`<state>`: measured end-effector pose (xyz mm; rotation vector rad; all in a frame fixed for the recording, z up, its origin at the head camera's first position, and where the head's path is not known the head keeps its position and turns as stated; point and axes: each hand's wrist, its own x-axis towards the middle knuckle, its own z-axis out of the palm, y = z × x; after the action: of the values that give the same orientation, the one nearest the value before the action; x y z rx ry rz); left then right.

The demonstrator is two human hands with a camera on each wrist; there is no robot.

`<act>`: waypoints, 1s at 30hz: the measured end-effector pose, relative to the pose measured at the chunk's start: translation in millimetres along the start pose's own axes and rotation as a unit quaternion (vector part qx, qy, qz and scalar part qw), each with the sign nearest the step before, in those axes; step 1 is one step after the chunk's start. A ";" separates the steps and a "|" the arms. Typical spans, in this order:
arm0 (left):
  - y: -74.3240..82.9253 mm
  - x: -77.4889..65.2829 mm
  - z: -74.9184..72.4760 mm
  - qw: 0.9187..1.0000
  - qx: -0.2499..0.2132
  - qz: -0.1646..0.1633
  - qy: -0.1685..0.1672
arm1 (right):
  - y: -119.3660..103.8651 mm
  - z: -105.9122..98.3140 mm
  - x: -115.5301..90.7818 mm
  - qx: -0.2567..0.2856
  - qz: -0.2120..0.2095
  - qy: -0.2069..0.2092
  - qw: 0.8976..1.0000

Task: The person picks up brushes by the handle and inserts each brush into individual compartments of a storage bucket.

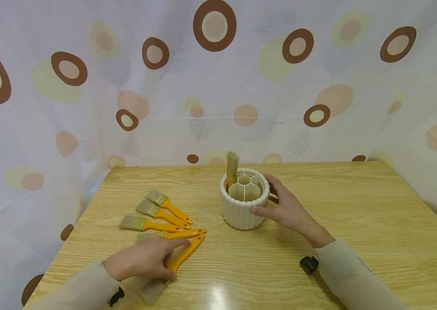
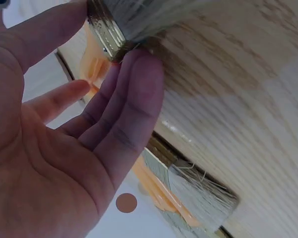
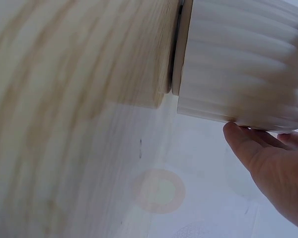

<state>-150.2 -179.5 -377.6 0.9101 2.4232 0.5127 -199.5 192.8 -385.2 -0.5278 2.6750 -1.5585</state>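
Here, pinching the brush (image 1: 188,252) with the left hand (image 1: 145,260), on or just above the table (image 1: 350,202); might snag the other brushes (image 1: 162,226) if dragged sideways. Gripping the pot (image 1: 241,214) with the right hand (image 1: 285,207); might tip it if pushed unevenly.

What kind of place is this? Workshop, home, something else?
Likely a makeshift indoor recording booth, though a home corner is possible: a wood-grain table with patterned sheeting behind and on both sides, and paintbrushes laid out beside a ribbed holder.
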 end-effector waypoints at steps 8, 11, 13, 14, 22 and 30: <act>11.6 8.4 4.7 1.000 -0.001 0.029 0.008 | -0.1 0.5 0.2 0.006 -0.002 0.001 1.000; 12.9 9.4 4.1 0.999 0.011 0.048 0.019 | 0.2 1.1 0.7 0.006 -0.004 0.000 1.000; 12.9 8.4 1.4 0.996 0.037 0.065 0.042 | 0.4 1.5 0.9 0.003 -0.005 0.000 1.000; 12.8 7.3 -0.1 0.994 0.059 0.076 0.056 | 0.4 1.6 1.2 0.003 -0.005 -0.001 1.000; 12.7 4.7 -3.8 0.952 0.241 0.170 0.081 | -0.2 0.6 1.8 0.000 -0.005 -0.001 1.000; 11.0 11.6 -0.2 0.955 0.228 0.181 0.053 | -0.3 -0.2 0.2 0.006 -0.003 -0.001 1.000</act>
<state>-152.3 -163.7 -375.6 1.5764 2.5264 0.1182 -199.7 192.7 -384.8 -0.5382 2.6628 -1.5742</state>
